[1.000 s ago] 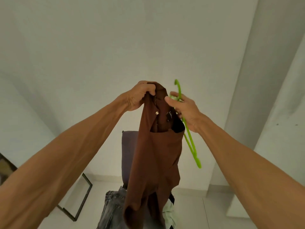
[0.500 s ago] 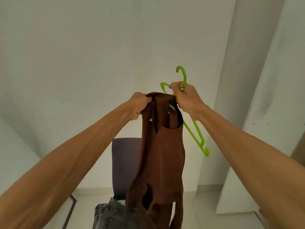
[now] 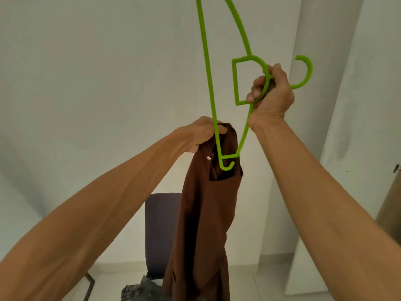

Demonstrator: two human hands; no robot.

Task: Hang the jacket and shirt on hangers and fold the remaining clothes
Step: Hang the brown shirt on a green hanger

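Left hand [image 3: 200, 134]: grip bunching the brown shirt [image 3: 208, 224] collar, held aloft above the chair [image 3: 161, 231]. Hanger [image 3: 219, 118]: newly swung vertical, lower tip now entering the neck opening; threading begins. Right hand [image 3: 271, 94]: grip closed round hanger neck.

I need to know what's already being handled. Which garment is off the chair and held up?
The brown garment, pinched at its collar by the left hand. The grey jeans lie low by the chair.
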